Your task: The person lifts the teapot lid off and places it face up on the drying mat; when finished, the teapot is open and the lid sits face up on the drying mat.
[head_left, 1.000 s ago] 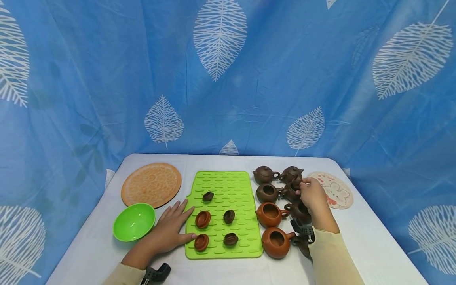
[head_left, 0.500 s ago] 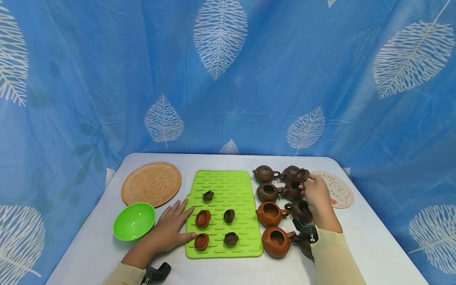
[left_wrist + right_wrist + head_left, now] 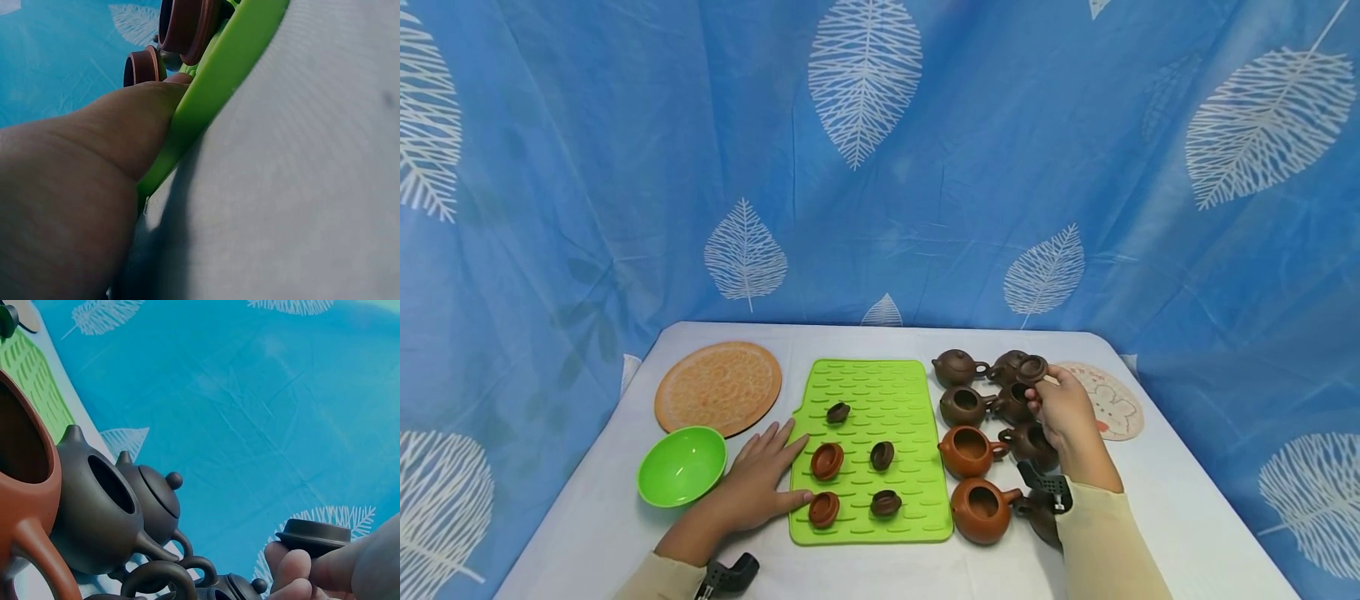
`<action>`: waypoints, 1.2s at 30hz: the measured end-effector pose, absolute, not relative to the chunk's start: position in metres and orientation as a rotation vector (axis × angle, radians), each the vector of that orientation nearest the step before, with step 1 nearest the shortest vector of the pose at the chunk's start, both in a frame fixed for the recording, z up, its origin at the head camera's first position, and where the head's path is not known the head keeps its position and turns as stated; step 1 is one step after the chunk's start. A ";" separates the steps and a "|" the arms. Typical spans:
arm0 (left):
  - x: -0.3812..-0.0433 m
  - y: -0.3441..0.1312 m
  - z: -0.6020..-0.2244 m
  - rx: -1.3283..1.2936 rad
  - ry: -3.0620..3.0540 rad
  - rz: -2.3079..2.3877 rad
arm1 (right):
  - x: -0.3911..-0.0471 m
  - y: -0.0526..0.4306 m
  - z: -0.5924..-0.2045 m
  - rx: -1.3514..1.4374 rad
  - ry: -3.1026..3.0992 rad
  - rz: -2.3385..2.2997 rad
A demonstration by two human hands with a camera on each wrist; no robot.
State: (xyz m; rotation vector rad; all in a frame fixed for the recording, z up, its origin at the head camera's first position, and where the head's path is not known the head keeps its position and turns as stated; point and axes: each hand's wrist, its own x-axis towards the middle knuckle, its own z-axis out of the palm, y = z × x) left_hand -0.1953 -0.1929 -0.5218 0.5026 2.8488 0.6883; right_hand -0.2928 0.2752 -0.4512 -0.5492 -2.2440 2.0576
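Note:
My right hand (image 3: 1067, 412) pinches a dark brown teapot lid (image 3: 1032, 369) with its hollow underside facing the head camera. The lid is above an uncovered brown teapot (image 3: 1015, 402) and beside a lidded brown teapot (image 3: 1006, 367). In the right wrist view the same lid (image 3: 315, 535) sits between thumb and fingers. My left hand (image 3: 756, 487) lies flat with spread fingers at the left edge of the green mat (image 3: 917, 417). Its thumb tip is by a reddish-brown lid (image 3: 824, 509). Another reddish lid (image 3: 827, 461) and dark lids (image 3: 886, 502) lie on the mat.
Right of the mat, teapots stand close together in two columns, including an orange-brown teapot (image 3: 981, 517) without its lid. A green bowl (image 3: 681, 467) and a round orange-tan mat (image 3: 718, 387) lie left. A rabbit-patterned round mat (image 3: 1116, 404) is at far right.
My right hand has raised the dark lid from among the teapots and tipped its underside into view. It then shifted slightly left. My left hand has stayed still.

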 end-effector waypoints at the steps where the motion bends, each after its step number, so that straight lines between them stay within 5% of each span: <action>1: -0.195 -0.193 -0.522 0.502 2.847 0.691 | -0.292 0.275 -0.451 -0.543 -2.245 2.064; 36: -0.194 -0.193 -0.519 0.489 2.843 0.697 | -0.299 0.185 -0.449 -0.062 -2.428 2.486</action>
